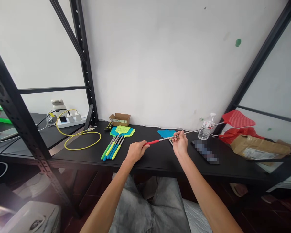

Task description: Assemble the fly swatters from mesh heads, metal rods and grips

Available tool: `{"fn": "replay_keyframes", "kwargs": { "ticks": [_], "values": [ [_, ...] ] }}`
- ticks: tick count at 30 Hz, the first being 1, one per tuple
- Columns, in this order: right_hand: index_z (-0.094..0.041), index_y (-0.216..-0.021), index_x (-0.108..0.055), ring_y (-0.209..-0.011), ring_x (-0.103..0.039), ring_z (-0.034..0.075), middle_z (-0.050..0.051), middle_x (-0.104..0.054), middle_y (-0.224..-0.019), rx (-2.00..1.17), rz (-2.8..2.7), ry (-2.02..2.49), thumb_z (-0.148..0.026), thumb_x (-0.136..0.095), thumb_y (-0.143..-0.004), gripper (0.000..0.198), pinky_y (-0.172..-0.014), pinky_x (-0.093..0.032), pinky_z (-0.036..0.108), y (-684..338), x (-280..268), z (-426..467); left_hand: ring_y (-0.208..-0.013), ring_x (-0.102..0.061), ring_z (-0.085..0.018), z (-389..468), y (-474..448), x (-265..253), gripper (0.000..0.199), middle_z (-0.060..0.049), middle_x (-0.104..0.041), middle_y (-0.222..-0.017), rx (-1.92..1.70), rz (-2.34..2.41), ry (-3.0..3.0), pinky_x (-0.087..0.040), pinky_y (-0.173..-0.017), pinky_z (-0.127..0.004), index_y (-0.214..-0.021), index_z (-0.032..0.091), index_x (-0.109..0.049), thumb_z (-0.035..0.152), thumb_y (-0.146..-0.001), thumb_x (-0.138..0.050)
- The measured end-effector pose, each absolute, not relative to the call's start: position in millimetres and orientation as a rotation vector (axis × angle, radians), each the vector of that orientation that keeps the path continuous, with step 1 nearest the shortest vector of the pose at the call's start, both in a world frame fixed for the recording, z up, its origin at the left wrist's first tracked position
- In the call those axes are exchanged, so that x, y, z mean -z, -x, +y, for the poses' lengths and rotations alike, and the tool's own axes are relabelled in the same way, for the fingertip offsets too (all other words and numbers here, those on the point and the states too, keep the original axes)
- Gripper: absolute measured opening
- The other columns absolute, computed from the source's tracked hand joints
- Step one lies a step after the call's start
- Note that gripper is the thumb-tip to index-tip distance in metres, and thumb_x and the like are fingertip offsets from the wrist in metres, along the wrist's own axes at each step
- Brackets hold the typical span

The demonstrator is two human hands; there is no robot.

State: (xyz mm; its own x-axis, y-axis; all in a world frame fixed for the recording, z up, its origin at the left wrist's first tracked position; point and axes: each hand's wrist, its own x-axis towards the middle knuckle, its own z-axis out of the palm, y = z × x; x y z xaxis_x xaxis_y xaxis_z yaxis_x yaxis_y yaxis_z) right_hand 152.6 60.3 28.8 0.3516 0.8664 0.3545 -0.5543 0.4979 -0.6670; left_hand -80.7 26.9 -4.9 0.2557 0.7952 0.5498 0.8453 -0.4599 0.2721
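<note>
A red fly swatter [240, 118] with a long metal shaft stretches from left to right above the dark table. My left hand [136, 151] is closed round its red handle. Farther along, the fingers of my right hand [179, 142] pinch the metal shaft. Behind my right hand a blue fly swatter [167, 133] lies on the table, its shaft partly hidden. Left of my hands is a fanned pile of several fly swatters [116, 142] with green, blue and yellow-green handles and heads.
A small open cardboard box [120, 119] stands behind the pile. A yellow cable [82, 141] and a power strip [71, 120] lie left. On the right are a water bottle [206, 127], a blurred dark flat object [205, 152], a red bag [242, 133] and a brown package [259, 147].
</note>
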Motion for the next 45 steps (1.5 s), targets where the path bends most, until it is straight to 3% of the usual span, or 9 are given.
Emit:
{"fn": "replay_keyframes", "kwargs": {
  "ticks": [11, 17, 25, 31, 38, 45],
  "values": [
    [-0.021, -0.074, -0.052, -0.048, -0.037, 0.007, -0.003, -0.057, -0.062, -0.922, -0.751, 0.452, -0.057, -0.069, -0.078, 0.040, -0.049, -0.038, 0.022, -142.0, -30.2, 57.4, -0.068, -0.062, -0.018, 27.4, 82.3, 5.9, 0.045, -0.002, -0.067, -0.074, 1.001, -1.583, 2.426, -0.021, -0.055, -0.027, -0.089, 0.024, -0.064, 0.054, -0.099, -0.032],
    [-0.021, -0.075, -0.052, -0.047, -0.042, 0.008, -0.002, -0.059, -0.063, -0.940, -0.803, 0.521, -0.060, -0.066, -0.079, 0.042, -0.048, -0.037, 0.023, -123.4, -22.8, 50.1, -0.066, -0.061, -0.017, 25.2, 80.9, 3.1, 0.044, -0.001, -0.067, -0.071, 0.973, -1.518, 2.481, -0.021, -0.055, -0.026, -0.087, 0.024, -0.063, 0.053, -0.099, -0.033],
    [-0.021, -0.077, -0.055, -0.061, -0.053, 0.012, 0.007, -0.072, -0.092, -1.033, -0.804, 0.590, -0.058, -0.064, -0.081, 0.038, -0.049, -0.039, 0.023, -108.8, -6.0, 39.7, -0.067, -0.060, -0.016, 26.3, 82.5, 2.9, 0.044, -0.002, -0.068, -0.075, 1.021, -1.534, 2.475, -0.024, -0.057, -0.025, -0.094, 0.024, -0.065, 0.053, -0.099, -0.032],
    [-0.021, -0.078, -0.060, -0.065, -0.054, 0.014, 0.010, -0.073, -0.097, -1.100, -0.858, 0.622, -0.056, -0.065, -0.081, 0.036, -0.050, -0.039, 0.023, -120.9, -0.2, 40.9, -0.065, -0.059, -0.016, 25.9, 81.1, 3.1, 0.045, -0.002, -0.068, -0.073, 1.039, -1.554, 2.466, -0.024, -0.057, -0.025, -0.093, 0.024, -0.065, 0.054, -0.098, -0.031],
    [-0.023, -0.100, -0.069, -0.070, -0.058, 0.015, 0.008, -0.072, -0.103, -1.091, -0.830, 0.601, -0.057, -0.065, -0.080, 0.041, -0.052, -0.042, 0.024, -162.3, -33.8, 52.0, -0.061, -0.057, -0.016, 26.4, 80.2, 4.5, 0.046, -0.001, -0.062, -0.065, 1.156, -1.624, 2.336, -0.024, -0.057, -0.025, -0.090, 0.024, -0.064, 0.054, -0.098, -0.030],
    [-0.024, -0.097, -0.068, -0.070, -0.060, 0.011, 0.004, -0.071, -0.104, -0.826, -0.675, 0.583, -0.047, -0.065, -0.084, 0.027, -0.057, -0.046, 0.024, -253.9, -91.5, 62.3, -0.060, -0.054, -0.016, 24.4, 82.2, 0.9, 0.045, -0.001, -0.060, -0.064, 1.254, -1.653, 2.319, -0.026, -0.057, -0.024, -0.091, 0.023, -0.063, 0.053, -0.098, -0.029]
  ]
}}
